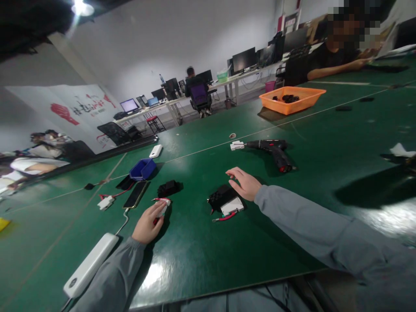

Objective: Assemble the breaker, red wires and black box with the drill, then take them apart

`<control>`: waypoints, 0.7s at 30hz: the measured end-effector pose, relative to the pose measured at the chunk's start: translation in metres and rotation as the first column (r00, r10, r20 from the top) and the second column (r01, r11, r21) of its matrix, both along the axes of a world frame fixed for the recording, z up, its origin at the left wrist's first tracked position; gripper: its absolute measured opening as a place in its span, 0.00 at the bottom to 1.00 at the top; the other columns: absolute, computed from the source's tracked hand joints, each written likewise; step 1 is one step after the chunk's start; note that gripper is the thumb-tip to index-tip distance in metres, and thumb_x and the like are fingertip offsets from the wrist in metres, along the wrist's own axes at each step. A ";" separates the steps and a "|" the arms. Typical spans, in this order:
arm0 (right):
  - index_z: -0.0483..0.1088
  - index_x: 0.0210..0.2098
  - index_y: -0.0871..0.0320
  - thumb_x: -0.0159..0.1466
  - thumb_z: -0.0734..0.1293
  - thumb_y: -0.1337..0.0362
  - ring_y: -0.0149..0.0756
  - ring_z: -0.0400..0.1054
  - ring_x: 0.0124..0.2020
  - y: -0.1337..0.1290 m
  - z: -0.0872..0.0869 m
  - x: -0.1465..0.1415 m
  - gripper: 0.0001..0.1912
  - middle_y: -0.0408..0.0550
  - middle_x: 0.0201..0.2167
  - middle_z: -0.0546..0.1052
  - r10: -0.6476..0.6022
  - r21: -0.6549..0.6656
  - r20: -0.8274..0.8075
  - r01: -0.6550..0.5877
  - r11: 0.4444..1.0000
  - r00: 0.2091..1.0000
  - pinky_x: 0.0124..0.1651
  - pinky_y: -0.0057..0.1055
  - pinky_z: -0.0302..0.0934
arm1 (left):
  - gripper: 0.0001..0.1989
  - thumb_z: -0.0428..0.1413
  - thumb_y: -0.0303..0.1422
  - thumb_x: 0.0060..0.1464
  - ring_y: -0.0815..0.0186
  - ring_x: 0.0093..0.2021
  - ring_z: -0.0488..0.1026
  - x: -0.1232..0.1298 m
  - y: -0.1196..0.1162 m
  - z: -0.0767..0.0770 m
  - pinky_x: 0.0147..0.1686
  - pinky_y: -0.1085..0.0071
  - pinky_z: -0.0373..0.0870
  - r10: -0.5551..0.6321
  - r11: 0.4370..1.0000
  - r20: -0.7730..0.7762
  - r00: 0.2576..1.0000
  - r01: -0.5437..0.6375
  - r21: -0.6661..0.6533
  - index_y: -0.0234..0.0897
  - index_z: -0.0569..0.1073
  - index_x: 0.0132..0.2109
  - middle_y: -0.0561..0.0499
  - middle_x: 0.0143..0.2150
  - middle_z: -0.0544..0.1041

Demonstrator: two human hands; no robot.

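Note:
My left hand [150, 223] is closed over a small white box-shaped part [165, 206] with red wire, low over the green table; the palm hides much of that part. Just beyond it lies a black block-shaped part [168, 188]. My right hand [246, 184] has its fingers stretched and holds nothing. Below and left of it are a black ribbed part [222, 197] and a white box-shaped part [232, 206], lying against each other. A short red wire [225, 217] with a metal ring end is beside the white part. Farther back, a cordless drill [271, 149] lies on its side.
An orange basket [292, 102] with black parts stands at the back right. To the left are a blue bin [142, 169], a phone [136, 195], a white connector [106, 203] and a white power strip [91, 265]. Another person [338, 52] sits across the table [195, 268].

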State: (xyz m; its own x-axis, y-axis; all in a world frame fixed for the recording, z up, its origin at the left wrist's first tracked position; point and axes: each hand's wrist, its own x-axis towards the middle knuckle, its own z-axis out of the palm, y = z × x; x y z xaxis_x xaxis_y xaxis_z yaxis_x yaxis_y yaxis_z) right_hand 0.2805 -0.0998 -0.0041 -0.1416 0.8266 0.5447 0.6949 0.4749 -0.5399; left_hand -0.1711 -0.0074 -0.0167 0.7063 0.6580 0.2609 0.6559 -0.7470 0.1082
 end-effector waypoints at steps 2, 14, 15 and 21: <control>0.62 0.55 0.57 0.70 0.57 0.60 0.43 0.68 0.45 0.002 -0.001 -0.001 0.17 0.55 0.48 0.68 -0.003 -0.002 0.004 0.003 1.000 1.000 0.50 0.45 0.66 | 0.31 0.48 0.29 0.55 0.54 0.66 0.61 0.000 -0.002 0.002 0.64 0.53 0.61 -0.005 1.000 -0.013 1.000 0.004 -0.021 0.41 0.61 0.67 0.45 0.67 0.63; 0.63 0.54 0.57 0.69 0.56 0.60 0.44 0.69 0.43 0.002 -0.003 0.000 0.16 0.55 0.47 0.68 -0.009 -0.007 0.063 0.009 1.000 0.998 0.47 0.44 0.67 | 0.39 0.45 0.23 0.48 0.57 0.66 0.59 0.007 -0.004 0.007 0.65 0.54 0.58 -0.062 0.997 -0.047 0.997 0.061 -0.040 0.39 0.56 0.69 0.44 0.67 0.61; 0.63 0.54 0.57 0.69 0.56 0.60 0.44 0.69 0.43 0.002 -0.003 0.000 0.16 0.55 0.47 0.68 -0.004 -0.013 0.068 0.005 1.000 0.998 0.47 0.44 0.67 | 0.39 0.45 0.23 0.48 0.57 0.67 0.58 0.009 -0.005 0.007 0.65 0.54 0.58 -0.063 0.997 -0.051 0.997 0.061 -0.048 0.39 0.56 0.69 0.45 0.67 0.61; 0.63 0.53 0.57 0.69 0.56 0.61 0.42 0.69 0.41 0.001 -0.002 -0.001 0.15 0.54 0.47 0.69 0.008 -0.015 0.106 -0.006 1.000 0.994 0.45 0.42 0.67 | 0.37 0.47 0.26 0.47 0.55 0.65 0.60 0.015 -0.003 0.013 0.62 0.53 0.58 -0.006 0.997 -0.079 0.997 0.000 -0.077 0.41 0.59 0.67 0.45 0.65 0.64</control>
State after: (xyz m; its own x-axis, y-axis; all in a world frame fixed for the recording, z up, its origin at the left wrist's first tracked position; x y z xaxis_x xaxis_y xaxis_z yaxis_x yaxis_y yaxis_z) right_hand 0.2799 -0.0984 -0.0064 -0.2038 0.8332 0.5140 0.7452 0.4725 -0.4705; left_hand -0.1564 -0.0104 -0.0036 0.7250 0.6716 0.1526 0.6623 -0.7406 0.1132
